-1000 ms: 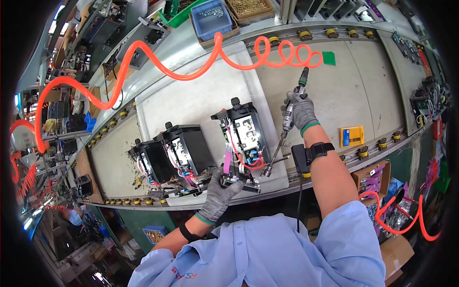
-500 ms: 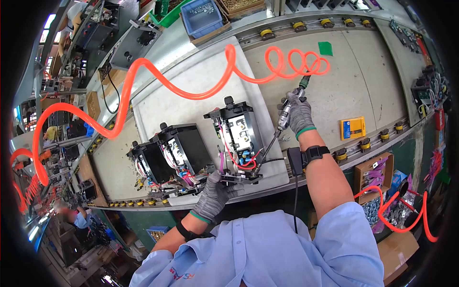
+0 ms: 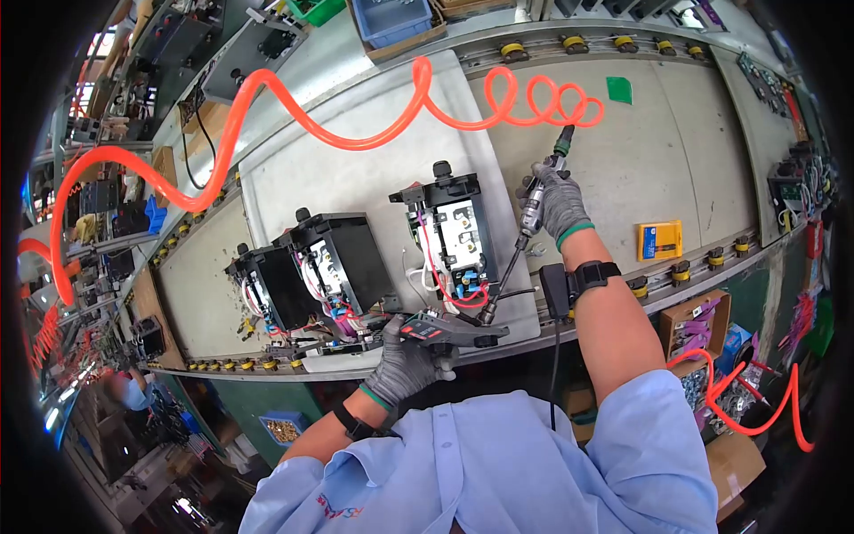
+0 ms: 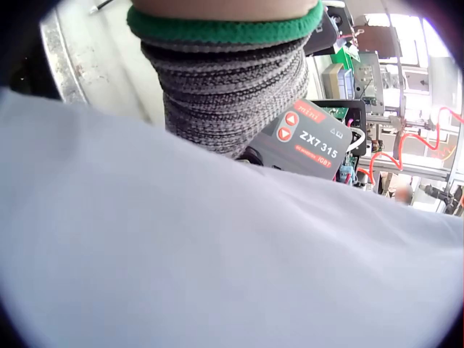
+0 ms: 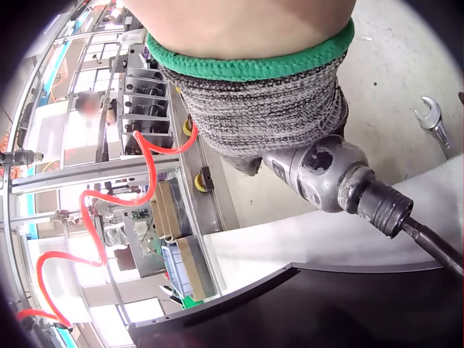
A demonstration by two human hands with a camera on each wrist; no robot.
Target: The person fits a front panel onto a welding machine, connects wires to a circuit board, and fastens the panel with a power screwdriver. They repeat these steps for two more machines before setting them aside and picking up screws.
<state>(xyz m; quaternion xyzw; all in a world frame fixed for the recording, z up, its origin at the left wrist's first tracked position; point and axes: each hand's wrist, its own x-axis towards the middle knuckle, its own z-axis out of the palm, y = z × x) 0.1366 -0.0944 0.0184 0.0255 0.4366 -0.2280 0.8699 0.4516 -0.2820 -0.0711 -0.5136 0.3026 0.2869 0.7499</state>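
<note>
Clamped right hand [image 3: 562, 203] round long silver metal driver [image 3: 531, 218], left hand [image 3: 398, 367] round flat grey plastic panel [image 3: 458, 334]. Seemed light, stiff; needed edge hold.

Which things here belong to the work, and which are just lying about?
In the job, likely:
pneumatic driver, in the right hand
its orange coiled hose
ZX7 315 panel, in the left hand
rightmost open black unit

Lying about, likely:
open-ended wrench
yellow-and-blue packet
green square

I see a light-blue buttoned shirt [image 3: 498, 472] with chest lettering [image 3: 338, 509], grey knit gloves [image 3: 564, 209] with green cuffs [image 5: 246, 69], and black wrist straps [image 3: 594, 275].
</note>
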